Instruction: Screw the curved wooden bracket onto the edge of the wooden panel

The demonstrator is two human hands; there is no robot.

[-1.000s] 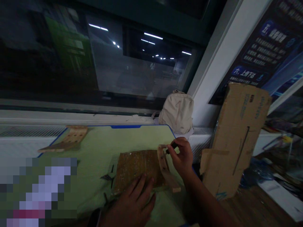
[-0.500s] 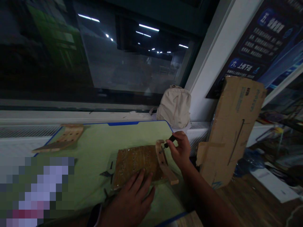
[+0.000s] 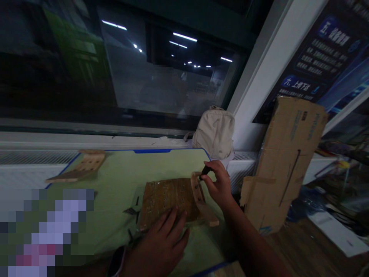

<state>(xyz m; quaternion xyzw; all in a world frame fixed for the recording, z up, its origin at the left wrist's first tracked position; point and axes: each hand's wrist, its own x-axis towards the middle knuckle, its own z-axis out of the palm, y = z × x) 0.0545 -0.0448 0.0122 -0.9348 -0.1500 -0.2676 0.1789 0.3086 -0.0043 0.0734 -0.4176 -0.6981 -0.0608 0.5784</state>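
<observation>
My left hand (image 3: 163, 240) lies with fingers stretched out on a brown board (image 3: 168, 196) on the table. Along the board's right edge stands a curved light-wood piece (image 3: 198, 198) with dark holes or screws in it. My right hand (image 3: 219, 182) pinches the black handle of a small screwdriver (image 3: 205, 171) over the upper end of that wood piece. Its tip is too small to make out. Left of the board lie several dark screws (image 3: 132, 211).
A second curved wood piece (image 3: 88, 163) lies at the far left of the green-topped table (image 3: 121, 173). Behind the table a beige backpack (image 3: 215, 130) leans by the window. Tall flat cardboard (image 3: 291, 165) stands to the right. A pixelated patch covers the lower left.
The view has shifted slightly. My right hand has tilted the screwdriver more upright and brought it nearer the upper end of the wood piece. My left hand stays on the board.
</observation>
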